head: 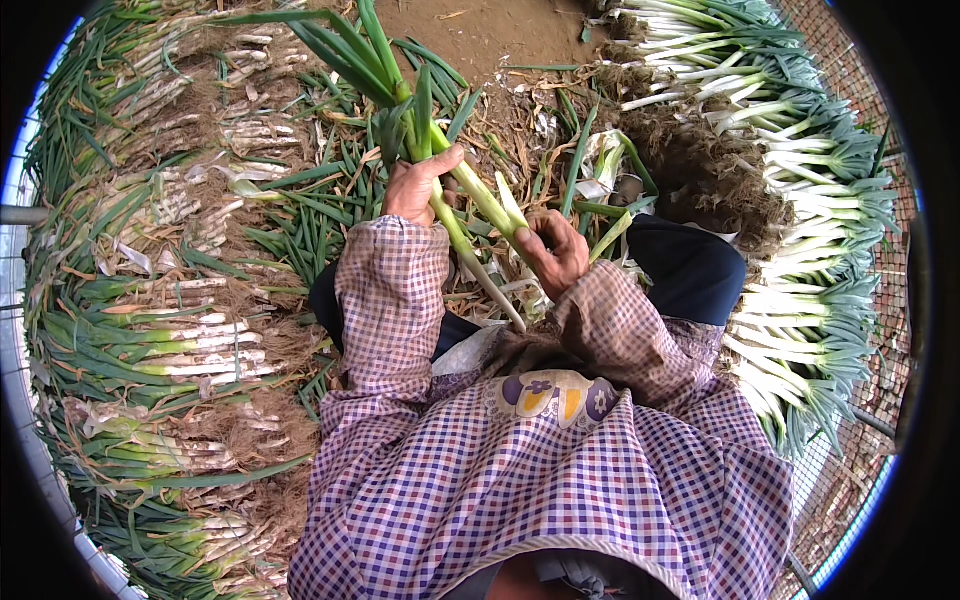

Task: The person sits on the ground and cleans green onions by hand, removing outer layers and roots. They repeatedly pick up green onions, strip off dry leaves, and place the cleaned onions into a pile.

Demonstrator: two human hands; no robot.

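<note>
My left hand (420, 184) grips a large green onion (465, 247) just below where its leaves (375, 67) fan out. The leaves point up and left; the white lower end slants down towards my lap. My right hand (553, 251) pinches a thick, pale green length of stalk or outer sheath (480, 191) that splits away from the same bunch. A narrow pale strip (508, 199) sticks up beside my right fingers. Whether this length is a second stalk or a peeled layer, I cannot tell. My right palm is partly hidden by the curled fingers.
Soil-covered onions in bundles (202, 352) are stacked along the left. Clean white onions (795, 247) lie in a long row on the right, roots (705, 172) inward. Cut leaves and peelings (322, 195) litter the brown soil (487, 30) between. My bent knee (686, 266) borders the right row.
</note>
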